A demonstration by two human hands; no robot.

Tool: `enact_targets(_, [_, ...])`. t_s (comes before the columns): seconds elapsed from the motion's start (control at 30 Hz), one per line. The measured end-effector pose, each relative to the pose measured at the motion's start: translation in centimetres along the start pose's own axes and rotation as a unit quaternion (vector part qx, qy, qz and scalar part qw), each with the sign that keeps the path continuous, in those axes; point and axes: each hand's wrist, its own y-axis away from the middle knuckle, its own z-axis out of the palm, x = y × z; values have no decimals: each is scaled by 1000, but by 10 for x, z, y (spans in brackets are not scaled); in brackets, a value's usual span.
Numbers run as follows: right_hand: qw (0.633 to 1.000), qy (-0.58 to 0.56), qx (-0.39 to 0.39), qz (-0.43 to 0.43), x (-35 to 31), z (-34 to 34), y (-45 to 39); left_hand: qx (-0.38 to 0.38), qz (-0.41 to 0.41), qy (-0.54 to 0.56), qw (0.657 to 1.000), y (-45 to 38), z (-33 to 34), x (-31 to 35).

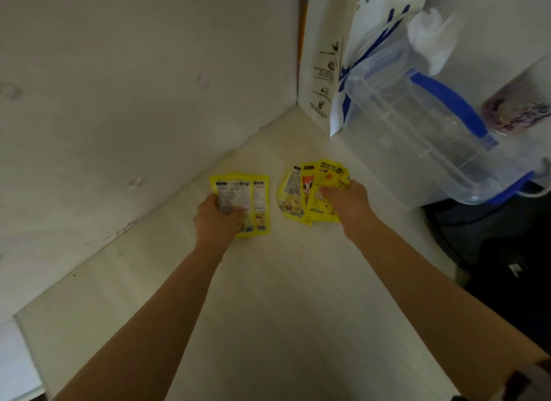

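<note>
Two small piles of yellow packets lie on a white tabletop (268,296) near the wall corner. My left hand (216,221) grips the left pile of packets (250,197), which lie printed back up, thumb on top. My right hand (347,202) holds the right pile (310,189), a fan of three packets with cartoon figures, fingers curled over its right edge. Both piles rest on the table.
A clear plastic box with a blue handle (417,126) stands at the right. Behind it leans a white paper bag with blue print (325,72). A dark bag (492,251) sits at the table's right edge. The wall (119,102) runs along the left.
</note>
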Motion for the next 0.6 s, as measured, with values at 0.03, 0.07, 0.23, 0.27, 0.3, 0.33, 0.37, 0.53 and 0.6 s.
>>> enact_targets(0.03, [1000, -6, -2, 0, 6, -5, 6, 4, -10, 26, 1000, 8, -2, -5])
enact_targets(0.07, [1000, -9, -5, 0, 12, -9, 12, 9, -18, 47, 999, 16, -4, -9])
enact_targets(0.23, [1000, -27, -3, 10, 46, -29, 45, 10, -45, 133, 990, 58, -12, -30])
enact_targets(0.27, [999, -32, -2, 11, 53, -34, 54, 5, -43, 146, 988, 68, -14, -32])
enact_targets(0.3, [999, -34, 0, 12, 59, -38, 62, 0, -42, 156, 987, 78, -15, -34])
enact_targets(0.33, [999, -37, 1, 12, 66, -42, 71, -4, -40, 162, 986, 89, -16, -36])
enact_targets(0.37, [999, -40, 3, 13, 73, -47, 80, -9, -39, 167, 985, 100, -18, -38])
enact_targets(0.53, [998, -56, 11, 16, 111, -68, 127, -55, -32, 180, 982, 149, -27, -57])
enact_targets(0.6, [998, -60, 17, 21, 128, -73, 146, -70, -30, 182, 980, 165, -30, -67])
